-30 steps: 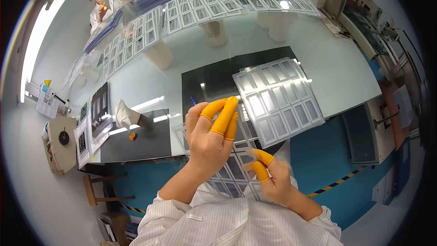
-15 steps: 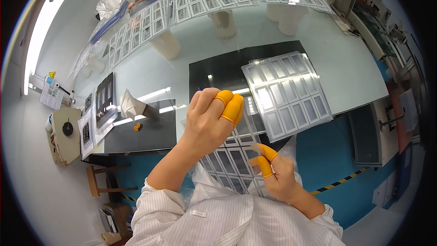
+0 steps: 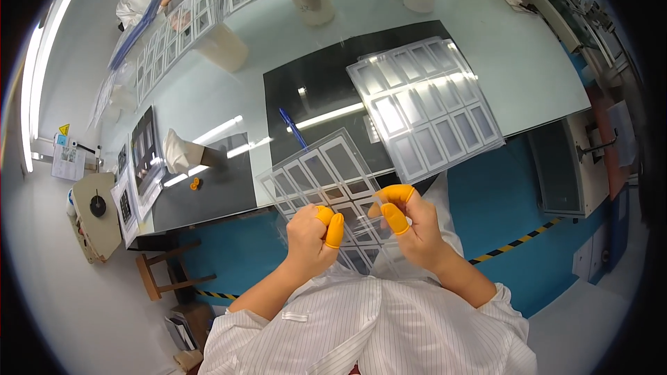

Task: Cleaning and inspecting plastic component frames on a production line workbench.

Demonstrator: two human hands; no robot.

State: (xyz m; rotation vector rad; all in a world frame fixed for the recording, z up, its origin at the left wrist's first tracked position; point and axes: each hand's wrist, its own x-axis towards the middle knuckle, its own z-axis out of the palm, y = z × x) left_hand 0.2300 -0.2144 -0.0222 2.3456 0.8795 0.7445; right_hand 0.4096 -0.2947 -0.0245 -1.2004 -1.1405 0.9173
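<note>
Clear sheet (image 3: pixel 335 189) spans between right hand (image 3: pixel 419 229), pinching its edge, and curled left hand (image 3: pixel 311 239), hold unclear.

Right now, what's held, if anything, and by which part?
The right hand holds the clear sheet by its right edge; whether the left hand grips it cannot be told.

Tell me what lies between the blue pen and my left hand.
In the head view, the far part of the clear plastic tray spans the stretch between the blue pen and your left hand.

Orange finger cots (image 3: pixel 395 219) accompany a white coat (image 3: pixel 306 344), seemingly grey-striped.
</note>
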